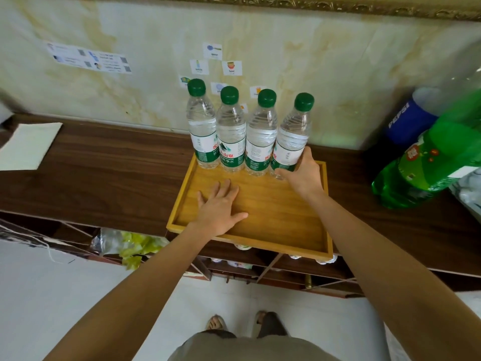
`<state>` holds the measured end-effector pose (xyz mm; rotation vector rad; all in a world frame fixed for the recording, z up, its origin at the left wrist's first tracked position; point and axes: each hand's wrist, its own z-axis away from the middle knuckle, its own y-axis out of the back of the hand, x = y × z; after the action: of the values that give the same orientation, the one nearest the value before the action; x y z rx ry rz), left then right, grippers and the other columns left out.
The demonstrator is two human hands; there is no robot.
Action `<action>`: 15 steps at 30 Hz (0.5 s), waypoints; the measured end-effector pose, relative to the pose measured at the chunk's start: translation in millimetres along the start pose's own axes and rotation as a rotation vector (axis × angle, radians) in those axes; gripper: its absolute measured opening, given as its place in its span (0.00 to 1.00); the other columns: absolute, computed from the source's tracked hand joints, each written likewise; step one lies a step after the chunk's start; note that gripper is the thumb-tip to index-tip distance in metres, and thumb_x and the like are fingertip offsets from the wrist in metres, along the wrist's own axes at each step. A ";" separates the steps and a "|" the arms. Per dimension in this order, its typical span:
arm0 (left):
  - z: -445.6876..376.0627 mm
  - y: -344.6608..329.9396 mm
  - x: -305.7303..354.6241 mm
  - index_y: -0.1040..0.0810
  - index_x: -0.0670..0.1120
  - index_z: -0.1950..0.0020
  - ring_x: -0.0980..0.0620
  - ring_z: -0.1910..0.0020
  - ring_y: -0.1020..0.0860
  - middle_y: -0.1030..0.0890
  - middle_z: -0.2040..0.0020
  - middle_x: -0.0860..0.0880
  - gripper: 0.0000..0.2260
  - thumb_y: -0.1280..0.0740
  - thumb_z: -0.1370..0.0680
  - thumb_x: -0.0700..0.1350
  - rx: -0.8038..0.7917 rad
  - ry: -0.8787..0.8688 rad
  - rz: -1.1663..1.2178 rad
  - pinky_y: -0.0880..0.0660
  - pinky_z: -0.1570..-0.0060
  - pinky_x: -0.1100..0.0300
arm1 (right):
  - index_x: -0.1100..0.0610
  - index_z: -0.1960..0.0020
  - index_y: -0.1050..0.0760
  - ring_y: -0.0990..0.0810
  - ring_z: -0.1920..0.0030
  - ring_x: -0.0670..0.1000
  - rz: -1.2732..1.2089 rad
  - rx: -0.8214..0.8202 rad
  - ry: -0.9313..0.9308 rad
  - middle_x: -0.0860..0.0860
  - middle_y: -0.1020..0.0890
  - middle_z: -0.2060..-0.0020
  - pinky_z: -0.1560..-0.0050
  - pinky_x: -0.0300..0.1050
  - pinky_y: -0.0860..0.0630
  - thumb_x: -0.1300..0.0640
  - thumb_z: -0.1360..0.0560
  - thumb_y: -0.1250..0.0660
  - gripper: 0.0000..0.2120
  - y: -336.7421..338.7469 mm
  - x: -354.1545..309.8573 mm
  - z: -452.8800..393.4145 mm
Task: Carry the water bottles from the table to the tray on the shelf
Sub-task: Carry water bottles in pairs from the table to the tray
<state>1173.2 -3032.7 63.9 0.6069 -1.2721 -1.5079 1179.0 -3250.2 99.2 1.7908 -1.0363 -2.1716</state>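
Our right hand [303,171] grips the rightmost ribbed clear bottle [292,136] low on its label, far in the wooden tray [273,220]; our left hand [218,207] lies flat, fingers spread, on the tray.

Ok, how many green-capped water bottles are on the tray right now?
4, upright in a row along the wooden tray's far edge: far-left bottle, second bottle, third bottle, and the rightmost bottle, held by the right hand.
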 end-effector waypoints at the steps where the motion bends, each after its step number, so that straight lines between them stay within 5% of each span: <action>1: 0.2 -0.3 -0.1 0.52 0.54 0.21 0.47 0.22 0.58 0.56 0.20 0.51 0.36 0.41 0.23 0.64 0.001 -0.005 -0.007 0.56 0.27 0.34 | 0.59 0.31 0.36 0.25 0.35 0.53 0.006 0.003 -0.001 0.55 0.23 0.36 0.45 0.38 0.30 0.61 0.34 0.22 0.36 -0.5 0.2 0.0; 10: 2.3 1.2 -2.6 0.52 0.53 0.21 0.47 0.22 0.58 0.57 0.20 0.51 0.36 0.41 0.23 0.64 -0.013 -0.038 0.013 0.59 0.27 0.35 | 0.59 0.27 0.40 0.28 0.31 0.55 -0.031 -0.016 -0.094 0.55 0.27 0.32 0.37 0.46 0.29 0.60 0.31 0.24 0.38 -2.3 -6.6 16.2; 13: 9.2 4.4 -14.1 0.47 0.55 0.22 0.47 0.22 0.59 0.55 0.20 0.51 0.38 0.39 0.27 0.68 -0.054 -0.158 0.069 0.61 0.28 0.33 | 0.57 0.25 0.43 0.30 0.30 0.54 0.015 0.022 -0.103 0.53 0.30 0.29 0.35 0.49 0.30 0.57 0.28 0.26 0.38 -4.5 -3.9 53.2; 15: 18.1 3.5 -25.2 0.45 0.57 0.22 0.46 0.22 0.60 0.54 0.20 0.52 0.42 0.37 0.31 0.71 -0.098 -0.279 0.071 0.63 0.30 0.32 | 0.54 0.26 0.40 0.29 0.31 0.52 0.093 -0.096 -0.047 0.51 0.29 0.30 0.36 0.48 0.30 0.50 0.27 0.28 0.35 -10.9 1.2 84.9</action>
<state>1167.7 -3002.0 67.1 0.2909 -1.4042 -1.6251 1104.8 -3207.5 96.4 1.6254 -0.9855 -2.1787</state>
